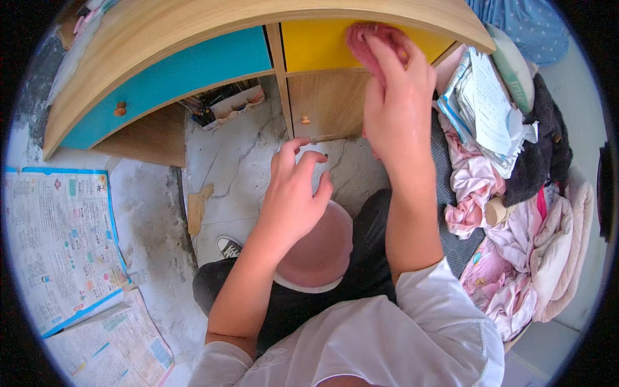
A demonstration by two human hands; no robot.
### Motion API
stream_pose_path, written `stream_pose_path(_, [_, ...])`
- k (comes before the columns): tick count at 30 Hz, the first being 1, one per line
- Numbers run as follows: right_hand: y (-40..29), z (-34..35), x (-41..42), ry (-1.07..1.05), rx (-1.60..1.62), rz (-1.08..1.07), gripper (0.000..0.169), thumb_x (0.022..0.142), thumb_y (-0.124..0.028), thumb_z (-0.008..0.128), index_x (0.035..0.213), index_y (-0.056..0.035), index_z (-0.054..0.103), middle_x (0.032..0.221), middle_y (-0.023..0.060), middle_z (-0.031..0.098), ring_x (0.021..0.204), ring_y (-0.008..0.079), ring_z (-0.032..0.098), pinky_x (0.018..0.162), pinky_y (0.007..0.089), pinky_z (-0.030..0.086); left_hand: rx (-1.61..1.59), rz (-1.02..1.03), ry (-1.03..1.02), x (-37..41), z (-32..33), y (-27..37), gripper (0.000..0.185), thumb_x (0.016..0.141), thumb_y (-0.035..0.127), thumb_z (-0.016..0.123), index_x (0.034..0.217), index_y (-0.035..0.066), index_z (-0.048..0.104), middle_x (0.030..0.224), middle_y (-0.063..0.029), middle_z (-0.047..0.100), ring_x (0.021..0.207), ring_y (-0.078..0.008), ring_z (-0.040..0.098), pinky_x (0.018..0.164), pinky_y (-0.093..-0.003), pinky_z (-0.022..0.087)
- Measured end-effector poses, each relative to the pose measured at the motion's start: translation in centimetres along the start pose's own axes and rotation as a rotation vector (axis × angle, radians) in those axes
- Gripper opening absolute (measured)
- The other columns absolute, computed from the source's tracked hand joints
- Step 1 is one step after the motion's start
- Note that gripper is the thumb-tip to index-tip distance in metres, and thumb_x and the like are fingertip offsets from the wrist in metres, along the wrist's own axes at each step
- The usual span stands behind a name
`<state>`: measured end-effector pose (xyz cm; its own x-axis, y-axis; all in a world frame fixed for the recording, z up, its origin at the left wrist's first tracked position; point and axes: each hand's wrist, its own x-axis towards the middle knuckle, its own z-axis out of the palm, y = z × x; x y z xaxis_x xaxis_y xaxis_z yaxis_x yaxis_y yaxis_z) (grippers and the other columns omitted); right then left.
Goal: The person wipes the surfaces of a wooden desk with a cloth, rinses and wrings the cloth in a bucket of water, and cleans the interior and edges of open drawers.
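A dark pink cloth (362,51) is bunched under the fingers of my right hand (399,92). It lies against the yellow drawer front (314,46) of a wooden desk, and its lower end hangs by my palm. My left hand (295,186) hovers with nothing in it, its fingers curled and apart, in front of the wooden cabinet door (329,99) with its small round knob (305,119). Below that hand, between my legs, is a round pink object (319,246) with a pale rim; whether it is a basin or a stool I cannot tell.
The curved desk top (203,34) overhangs a blue drawer (193,72). Underneath, a white divided organizer (237,109) sits on the marbled floor (232,159). Heaped clothes (512,261) and stacked papers (488,116) crowd my right. Printed sheets (63,242) cover the left side.
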<state>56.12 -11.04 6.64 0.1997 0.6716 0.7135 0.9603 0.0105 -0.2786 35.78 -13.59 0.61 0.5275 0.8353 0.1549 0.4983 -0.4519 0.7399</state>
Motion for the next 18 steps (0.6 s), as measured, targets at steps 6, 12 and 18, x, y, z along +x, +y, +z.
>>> stream_pose_path(6, [-0.4,2.4,-1.8,0.067,-0.070,0.024,0.057,0.086,0.006,0.066,0.139,-0.0136,0.068,0.153,0.0243,0.049,0.132,0.0467,0.050,0.112,0.0529,0.042,-0.003,-0.011,-0.031,-0.2,0.3,-0.1,0.023,0.094,0.014,0.071,0.115,0.005,0.068,0.147,-0.0186,0.053,0.134,-0.0406,0.052,0.113,-0.0476,0.045])
stream_pose_path(12, [5.0,7.4,-5.7,0.284,0.028,-0.121,0.060,0.085,0.006,0.066,0.139,-0.0212,0.071,0.159,0.0195,0.047,0.132,0.0432,0.050,0.114,0.0523,0.040,-0.005,0.027,-0.027,-0.2,0.4,0.2,0.023,0.094,0.013,0.072,0.115,0.004,0.067,0.145,-0.0212,0.052,0.131,-0.0446,0.053,0.110,-0.0502,0.047])
stream_pose_path(18, [4.6,10.2,-6.8,0.259,0.075,-0.012,0.058,0.086,0.007,0.065,0.139,-0.0170,0.071,0.157,0.0283,0.046,0.135,0.0463,0.050,0.114,0.0530,0.039,-0.005,0.032,-0.013,-0.2,0.0,-0.2,0.023,0.094,0.013,0.072,0.115,0.003,0.067,0.144,-0.0226,0.052,0.130,-0.0466,0.053,0.109,-0.0516,0.048])
